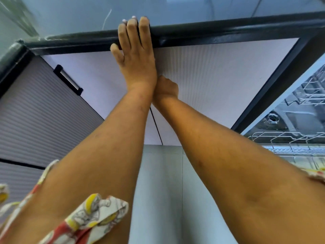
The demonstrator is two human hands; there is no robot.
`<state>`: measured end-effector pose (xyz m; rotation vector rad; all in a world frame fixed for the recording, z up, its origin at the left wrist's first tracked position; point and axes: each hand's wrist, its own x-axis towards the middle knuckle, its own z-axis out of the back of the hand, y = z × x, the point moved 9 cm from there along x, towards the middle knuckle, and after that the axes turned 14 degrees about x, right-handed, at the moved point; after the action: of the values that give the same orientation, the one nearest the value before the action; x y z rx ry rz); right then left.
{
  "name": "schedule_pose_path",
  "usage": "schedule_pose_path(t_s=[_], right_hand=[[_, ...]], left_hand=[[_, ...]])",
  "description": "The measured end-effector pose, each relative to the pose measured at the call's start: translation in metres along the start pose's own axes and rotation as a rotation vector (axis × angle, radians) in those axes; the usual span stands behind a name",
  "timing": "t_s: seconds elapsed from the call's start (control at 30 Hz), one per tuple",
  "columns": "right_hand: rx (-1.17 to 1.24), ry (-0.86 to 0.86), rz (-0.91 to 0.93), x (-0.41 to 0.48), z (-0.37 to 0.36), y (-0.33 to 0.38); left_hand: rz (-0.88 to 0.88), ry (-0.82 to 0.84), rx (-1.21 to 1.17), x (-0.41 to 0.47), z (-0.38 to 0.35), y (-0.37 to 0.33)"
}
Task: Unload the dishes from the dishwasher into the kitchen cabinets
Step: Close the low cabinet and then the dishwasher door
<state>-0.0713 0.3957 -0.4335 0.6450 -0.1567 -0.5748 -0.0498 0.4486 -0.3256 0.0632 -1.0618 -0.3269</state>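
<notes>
Plainly, no dish is held at this moment, so breakage is not the first risk; the likelier trouble is judged to be with the cabinet door (219,81); both arms are crossed at the wrists, and a door pulled or pushed from such a posture could swing against the forearms or catch the fingers (131,30) hooked over the dark table edge (228,29); a slip of that grip is also conceivable, since only the fingertips are curled over the rim. The open dishwasher (292,124) at the right edge could be knocked by the right elbow, which lies just beside its wire racks (284,140); whether any dishes remain in those racks cannot be told, as none are clearly seen.

The left hand (135,59) is laid nearly flat, fingers extended and close together, their tips bent over the table edge, the thumb spread aside; nothing is grasped in it. The right hand (167,88) is largely hidden behind the left wrist; it appears pressed against the pale cabinet door, but how far it is open cannot be told. A second door with a dark handle (67,80) is seen towards the left, untouched.
</notes>
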Motion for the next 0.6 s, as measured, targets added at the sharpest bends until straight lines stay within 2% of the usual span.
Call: schedule_pose_path(t_s=[0.13, 0.23, 0.37, 0.43, 0.5, 0.6], right_hand=[[0.095, 0.03, -0.023, -0.001, -0.006, -0.003], [0.174, 0.063, -0.084, -0.014, -0.006, -0.017], [0.144, 0.116, -0.02, -0.085, -0.037, -0.076], [0.204, 0.145, -0.175, -0.133, -0.069, -0.137], [0.26, 0.179, -0.443, -0.185, -0.092, -0.211], [0.326, 0.085, -0.758, -0.259, -0.087, -0.294]], left_hand=[[0.103, 0.151, -0.054, -0.002, 0.006, -0.003], [0.019, 0.387, -0.128, -0.008, -0.007, -0.014], [0.09, 0.459, -0.34, -0.05, 0.018, -0.026], [0.08, 0.641, -0.469, -0.113, 0.033, -0.039], [0.041, 0.88, -0.505, -0.193, 0.045, -0.053], [0.007, 1.155, -0.487, -0.284, 0.06, -0.064]])
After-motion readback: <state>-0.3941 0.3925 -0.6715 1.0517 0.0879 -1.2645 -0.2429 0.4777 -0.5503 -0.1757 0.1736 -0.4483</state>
